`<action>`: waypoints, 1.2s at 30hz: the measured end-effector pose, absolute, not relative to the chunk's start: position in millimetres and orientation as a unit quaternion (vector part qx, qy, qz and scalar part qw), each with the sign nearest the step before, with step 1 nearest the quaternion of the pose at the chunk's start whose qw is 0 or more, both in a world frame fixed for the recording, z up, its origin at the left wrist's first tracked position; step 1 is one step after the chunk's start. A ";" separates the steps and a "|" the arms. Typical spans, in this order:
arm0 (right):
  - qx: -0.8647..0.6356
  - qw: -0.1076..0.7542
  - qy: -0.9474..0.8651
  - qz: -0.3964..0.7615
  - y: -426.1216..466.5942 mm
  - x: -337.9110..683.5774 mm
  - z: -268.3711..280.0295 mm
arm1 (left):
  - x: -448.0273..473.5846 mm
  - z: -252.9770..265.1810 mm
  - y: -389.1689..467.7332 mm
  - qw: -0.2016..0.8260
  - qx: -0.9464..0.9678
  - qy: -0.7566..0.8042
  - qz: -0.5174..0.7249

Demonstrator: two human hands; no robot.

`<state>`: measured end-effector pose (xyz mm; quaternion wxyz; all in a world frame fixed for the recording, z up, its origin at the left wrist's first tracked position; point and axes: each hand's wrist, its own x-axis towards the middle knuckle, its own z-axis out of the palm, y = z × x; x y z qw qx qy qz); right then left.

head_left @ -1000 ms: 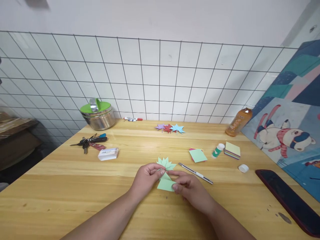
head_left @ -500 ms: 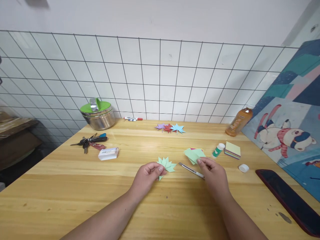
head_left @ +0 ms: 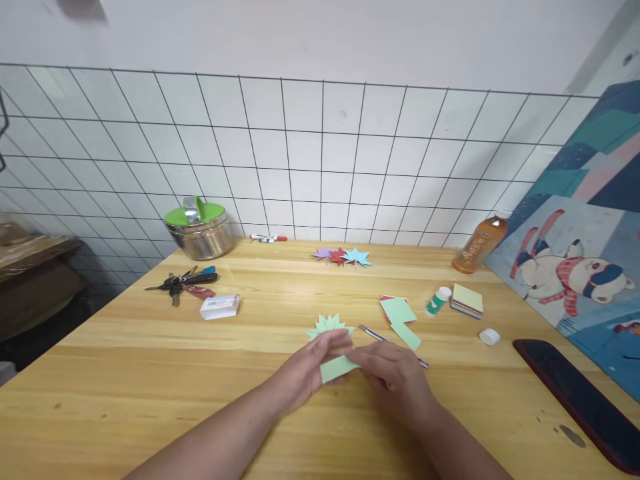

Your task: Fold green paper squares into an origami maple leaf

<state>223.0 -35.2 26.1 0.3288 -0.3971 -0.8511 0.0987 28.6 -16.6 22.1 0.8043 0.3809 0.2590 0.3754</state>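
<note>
A short light green paper strip (head_left: 338,369) is pinched at its right end by my right hand (head_left: 397,383). My left hand (head_left: 303,373) is cupped around the strip's left end, thumb and fingers apart and slightly blurred; whether it grips the paper is unclear. Just behind the left hand lies a folded green paper maple leaf (head_left: 327,325) on the table, its lower part hidden. A utility knife (head_left: 373,332) lies partly behind my right hand. Beyond it, a green paper strip (head_left: 406,335) and a green paper square (head_left: 399,309) rest by other coloured sheets.
Purple, red and blue paper leaves (head_left: 338,257) lie near the tiled wall. To the right are a glue stick (head_left: 438,301), its cap (head_left: 489,337), sticky notes (head_left: 467,300), a bottle (head_left: 480,245) and a phone (head_left: 570,400). Left: keys (head_left: 183,283), small box (head_left: 220,307), steel pot (head_left: 203,240).
My left hand has let go of the green leaf, which lies on the table. My right hand has brought a green strip leftward to the left hand; other green pieces stay behind.
</note>
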 end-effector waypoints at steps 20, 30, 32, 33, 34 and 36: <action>-0.506 0.353 -0.589 0.522 -29.5 208.6 26.3 | 31.8 7.4 -4.7 0.624 0.532 0.407 0.402; -0.544 0.355 -0.564 0.509 -28.7 207.7 23.4 | 33.0 10.2 -7.7 0.575 0.569 0.424 0.407; -0.554 0.352 -0.565 0.500 -28.5 208.1 22.3 | 32.4 10.1 -8.9 0.557 0.597 0.420 0.396; -0.557 0.350 -0.565 0.498 -28.7 208.1 21.7 | 32.0 9.6 -9.4 0.549 0.608 0.420 0.389; -0.560 0.348 -0.565 0.496 -29.0 208.1 21.2 | 31.7 8.9 -9.8 0.544 0.616 0.422 0.382; -0.565 0.344 -0.569 0.488 -29.7 208.1 20.4 | 31.3 6.8 -10.3 0.534 0.626 0.431 0.371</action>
